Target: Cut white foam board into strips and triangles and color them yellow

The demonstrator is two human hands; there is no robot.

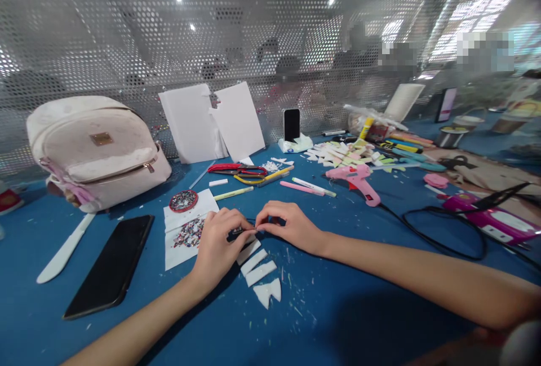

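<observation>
My left hand is closed around a small dark object, partly hidden by its fingers. Thumb and forefinger of my right hand are pinched at the left fingertips, on something too small to make out. White strips lie just below the hands, with a notched white piece nearest me. Left of my left hand, colourful beads or sequins are spread on white paper, beside a round red-rimmed dish of similar bits.
Black phone, white knife and pale backpack are at left. Red-handled scissors and pens lie beyond the hands. A pink glue gun, its black cord and a purple device are at right.
</observation>
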